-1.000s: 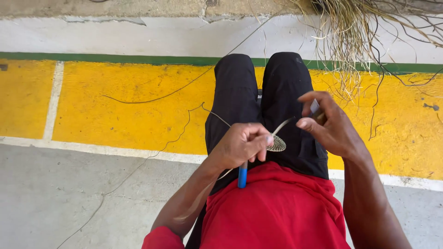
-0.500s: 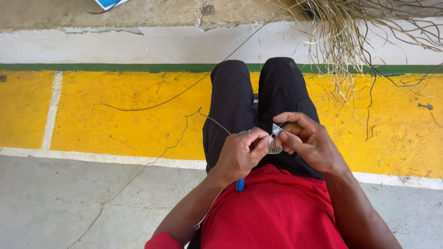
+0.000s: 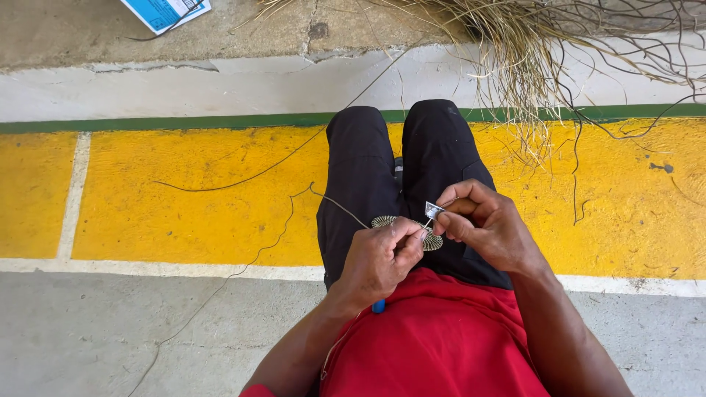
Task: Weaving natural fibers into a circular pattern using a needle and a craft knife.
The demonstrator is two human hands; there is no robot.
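A small round woven disc [image 3: 390,221] of pale fibre rests over my lap, pinched in my left hand [image 3: 379,261]. A blue tool handle [image 3: 378,305] sticks out below that same hand. My right hand [image 3: 489,224] is closed on a small shiny blade [image 3: 433,210] at the disc's right edge, touching a thin strand there. A long thin fibre [image 3: 298,195] trails from the disc to the left across the yellow floor. My knees in black trousers [image 3: 401,158] point away from me.
A heap of dry straw-like fibres [image 3: 544,51] lies at the top right, spilling over the yellow painted strip [image 3: 169,198]. A blue and white printed sheet [image 3: 165,11] lies at the top left on cracked concrete. Grey concrete floor [image 3: 95,331] is near me.
My right hand has come down from a raised position to meet my left hand at the disc. The camera has tipped so that more of the far ground shows.
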